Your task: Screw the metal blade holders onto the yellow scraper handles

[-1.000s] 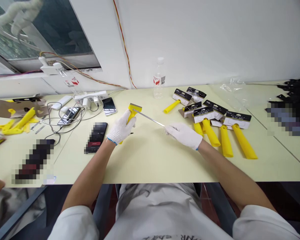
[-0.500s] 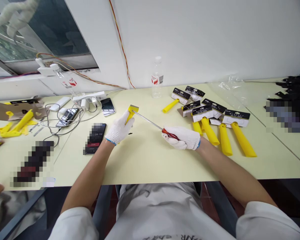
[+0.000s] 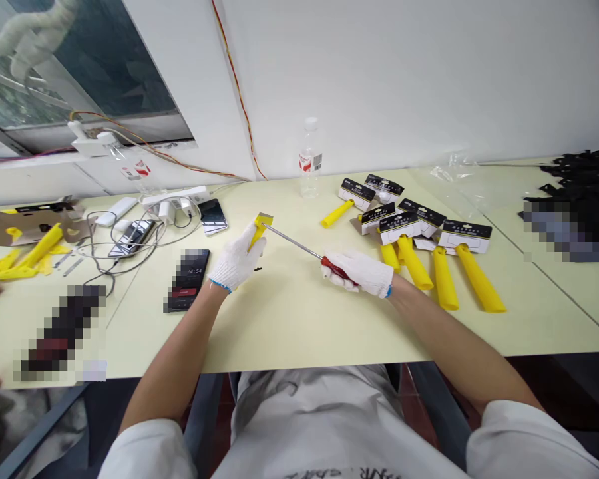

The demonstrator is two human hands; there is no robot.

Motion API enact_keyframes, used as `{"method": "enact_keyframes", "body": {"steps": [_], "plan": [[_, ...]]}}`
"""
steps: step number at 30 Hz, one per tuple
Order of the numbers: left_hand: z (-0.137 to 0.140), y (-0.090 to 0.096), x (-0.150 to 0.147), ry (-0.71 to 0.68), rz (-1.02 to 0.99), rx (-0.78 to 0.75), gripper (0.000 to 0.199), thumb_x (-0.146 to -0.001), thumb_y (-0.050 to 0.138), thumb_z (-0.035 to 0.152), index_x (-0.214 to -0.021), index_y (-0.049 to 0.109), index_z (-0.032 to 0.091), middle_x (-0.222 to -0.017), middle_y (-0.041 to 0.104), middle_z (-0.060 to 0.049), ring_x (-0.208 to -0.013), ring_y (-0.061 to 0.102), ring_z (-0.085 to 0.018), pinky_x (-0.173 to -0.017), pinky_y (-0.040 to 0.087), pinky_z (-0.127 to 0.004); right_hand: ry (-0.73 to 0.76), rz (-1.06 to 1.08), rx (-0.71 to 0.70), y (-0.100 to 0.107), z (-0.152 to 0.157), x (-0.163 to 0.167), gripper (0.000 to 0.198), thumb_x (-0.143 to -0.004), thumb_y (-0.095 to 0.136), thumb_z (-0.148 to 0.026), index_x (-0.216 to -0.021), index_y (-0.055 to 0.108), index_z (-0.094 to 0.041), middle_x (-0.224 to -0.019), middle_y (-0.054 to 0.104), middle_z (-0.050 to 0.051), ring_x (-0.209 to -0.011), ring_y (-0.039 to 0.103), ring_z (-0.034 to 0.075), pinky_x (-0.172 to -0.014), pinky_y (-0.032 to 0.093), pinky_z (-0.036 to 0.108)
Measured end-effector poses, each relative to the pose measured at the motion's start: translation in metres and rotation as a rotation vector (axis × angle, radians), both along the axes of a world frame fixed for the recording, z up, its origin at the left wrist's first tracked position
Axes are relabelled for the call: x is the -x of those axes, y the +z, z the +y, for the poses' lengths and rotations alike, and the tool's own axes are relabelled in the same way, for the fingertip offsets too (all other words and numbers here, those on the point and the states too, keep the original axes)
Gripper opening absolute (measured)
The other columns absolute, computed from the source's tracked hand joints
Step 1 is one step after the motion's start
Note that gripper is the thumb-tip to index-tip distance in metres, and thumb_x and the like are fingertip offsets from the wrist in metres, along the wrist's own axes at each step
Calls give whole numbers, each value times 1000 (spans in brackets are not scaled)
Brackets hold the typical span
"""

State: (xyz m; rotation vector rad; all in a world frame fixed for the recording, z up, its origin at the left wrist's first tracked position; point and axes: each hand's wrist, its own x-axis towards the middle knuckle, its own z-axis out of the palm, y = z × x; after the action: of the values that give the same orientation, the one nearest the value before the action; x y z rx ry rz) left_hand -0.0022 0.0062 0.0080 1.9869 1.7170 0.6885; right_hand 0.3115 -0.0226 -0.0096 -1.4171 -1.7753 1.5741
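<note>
My left hand [image 3: 236, 257], in a white knitted glove with a blue cuff, is closed around a yellow scraper [image 3: 262, 219]; its head with a metal edge sticks up past the fingers, and most of the handle is hidden. My right hand [image 3: 363, 269], gloved the same way, grips the red handle of a screwdriver [image 3: 295, 242]. The long metal shaft points left, its tip at the scraper's head. A small dark piece [image 3: 258, 269] shows just right of my left hand; I cannot make out what it is.
Several yellow-handled tools with black-and-white cards [image 3: 463, 238] lie on the right. A water bottle [image 3: 310, 163] stands by the wall. Phones [image 3: 188, 279], tangled cables and a power strip [image 3: 176, 194] lie left, with yellow parts [image 3: 36, 254] beyond. Black items [image 3: 582, 183] are heaped far right.
The whole view has shifted slightly. Both hands keep their holds, and the screwdriver tip stays at the scraper's head. The phone's timer reading has advanced.
</note>
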Motion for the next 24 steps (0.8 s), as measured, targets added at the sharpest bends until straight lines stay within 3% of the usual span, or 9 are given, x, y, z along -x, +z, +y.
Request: {"method": "enact_keyframes", "body": {"steps": [5, 10, 15, 20, 24], "plan": [[-1, -2, -1, -2, -27, 14, 23, -108, 53, 41, -113, 63, 21, -89, 75, -3, -70, 66, -19, -67, 46, -30, -127, -120, -174, -4, 1, 3, 61, -94, 76, -79, -83, 55, -23, -66, 59, 0, -60, 51, 15, -54, 36, 27], [-3, -2, -2, -7, -43, 27, 22, -107, 54, 41, -112, 62, 21, -87, 73, -2, -69, 67, -19, -66, 47, -29, -45, -95, -32, -7, 2, 0, 61, -111, 40, -74, -90, 65, -22, -66, 60, 0, -51, 44, 14, -51, 35, 28], [-3, -1, -2, -3, -60, 32, 22, -107, 54, 40, -115, 63, 21, -90, 75, -3, -70, 67, -18, -65, 47, -29, -108, -259, -196, -5, 2, 1, 55, -99, 71, -73, -84, 56, -23, -69, 63, 0, -60, 53, 15, -57, 38, 27], [-3, -2, -2, -8, -68, 34, 30, -107, 53, 41, -125, 65, 20, -90, 75, -4, -71, 67, -19, -63, 47, -28, -56, -144, -103, -8, 2, 2, 59, -114, 37, -68, -89, 64, -21, -68, 64, 2, -58, 51, 16, -57, 38, 29], [-2, -3, -2, -9, -86, 44, 33, -107, 53, 41, -130, 66, 21, -91, 75, -4, -68, 65, -18, -62, 48, -28, -112, -278, -254, -9, 2, 1, 56, -100, 66, -75, -83, 57, -23, -70, 65, 2, -66, 56, 17, -61, 38, 29]]}}
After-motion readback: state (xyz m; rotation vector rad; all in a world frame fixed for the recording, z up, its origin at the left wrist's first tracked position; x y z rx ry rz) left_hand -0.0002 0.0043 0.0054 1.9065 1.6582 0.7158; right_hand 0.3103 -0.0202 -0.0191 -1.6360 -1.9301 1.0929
